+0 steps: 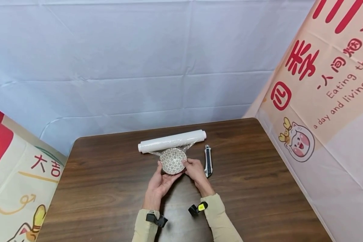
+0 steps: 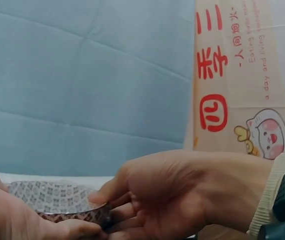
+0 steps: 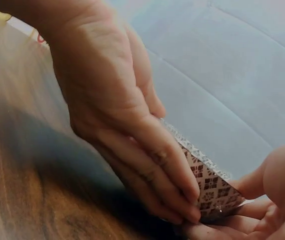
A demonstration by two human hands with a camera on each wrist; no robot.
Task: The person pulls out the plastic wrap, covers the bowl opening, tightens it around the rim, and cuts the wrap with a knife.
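A small patterned bowl [image 1: 173, 162] is held up between both hands, its inside facing the head camera. My left hand [image 1: 161, 184] supports it from the lower left, thumb at the rim and fingers beneath. On the other side, my right hand [image 1: 196, 170] grips the rim, its thumb at the edge and its fingers against the outer wall. Clear cling film [image 1: 187, 147] runs between the bowl and a white roll of cling film [image 1: 172, 141] just behind it. The right wrist view shows the dark-patterned outer wall of the bowl [image 3: 212, 190].
A utility knife [image 1: 208, 161] lies to the right of the roll, beyond the right hand. Everything stands on a brown wooden table [image 1: 103, 188]. Pale cloth [image 1: 124, 60] hangs behind, and printed banners [image 1: 317, 111] flank both sides.
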